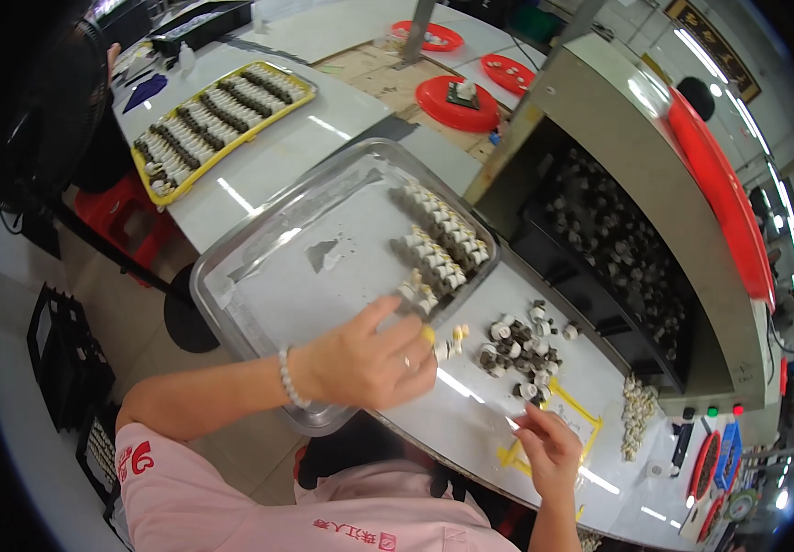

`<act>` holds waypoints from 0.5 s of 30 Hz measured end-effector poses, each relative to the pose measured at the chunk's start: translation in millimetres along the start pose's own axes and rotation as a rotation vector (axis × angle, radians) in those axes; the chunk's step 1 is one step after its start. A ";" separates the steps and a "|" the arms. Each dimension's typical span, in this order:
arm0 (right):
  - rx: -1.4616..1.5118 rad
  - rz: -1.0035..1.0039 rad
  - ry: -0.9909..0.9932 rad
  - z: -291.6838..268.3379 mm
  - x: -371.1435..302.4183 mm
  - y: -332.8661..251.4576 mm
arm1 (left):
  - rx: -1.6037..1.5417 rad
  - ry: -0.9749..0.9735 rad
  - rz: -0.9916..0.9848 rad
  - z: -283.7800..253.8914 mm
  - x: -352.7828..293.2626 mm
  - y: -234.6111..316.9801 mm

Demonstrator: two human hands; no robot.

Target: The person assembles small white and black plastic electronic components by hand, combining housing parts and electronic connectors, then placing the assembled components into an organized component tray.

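My left hand (pixel 374 357), with a bead bracelet on its wrist, reaches over the near right rim of a metal tray (pixel 273 267). Its fingers are curled and blurred, beside small white pieces (pixel 418 291) in the tray; what they hold is hidden. A few white-and-yellow pieces (pixel 450 345) show just past its knuckles. In the tray, similar small parts stand in short rows (pixel 447 225) at the right side. My right hand (pixel 548 446) is over the table, thumb and fingertips drawn together near a loose pile of black-and-white parts (pixel 521 354); anything between them is too small to make out.
Yellow tape (pixel 590 419) marks the table beside my right hand. A heap of pale parts (pixel 639 414) lies farther right. Behind the pile stands a grey housing with a black bin (pixel 599 258) of parts. A yellow tray (pixel 222 129) of rowed parts and red plates (pixel 456 103) lie beyond.
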State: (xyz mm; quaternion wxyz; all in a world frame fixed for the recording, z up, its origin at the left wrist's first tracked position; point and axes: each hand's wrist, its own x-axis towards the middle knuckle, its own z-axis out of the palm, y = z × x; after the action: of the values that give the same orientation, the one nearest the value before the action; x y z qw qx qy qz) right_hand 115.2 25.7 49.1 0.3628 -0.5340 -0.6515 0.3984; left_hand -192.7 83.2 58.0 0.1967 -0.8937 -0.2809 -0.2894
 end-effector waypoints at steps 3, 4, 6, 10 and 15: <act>0.360 0.066 -0.168 23.4 13.3 -10.7 | -0.018 0.058 0.106 -7.9 11.3 15.3; 0.468 0.092 -0.203 29.3 18.5 -20.3 | -0.022 0.064 0.145 -7.8 13.5 19.0; 0.579 0.124 -0.236 38.3 22.2 -26.6 | -0.039 0.062 0.197 -8.5 15.5 24.6; 0.595 0.057 -0.241 40.4 17.5 -22.8 | -0.108 0.082 0.258 -8.2 23.7 32.1; 0.560 0.012 -0.222 33.3 10.9 -22.7 | -0.321 0.011 0.053 -6.4 26.2 46.2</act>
State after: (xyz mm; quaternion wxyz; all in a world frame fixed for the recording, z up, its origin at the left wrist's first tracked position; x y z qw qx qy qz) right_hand 74.2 29.5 56.3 0.4203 -0.3702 -0.5488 0.6206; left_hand -149.2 54.7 70.6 0.0604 -0.9190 -0.2063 -0.3304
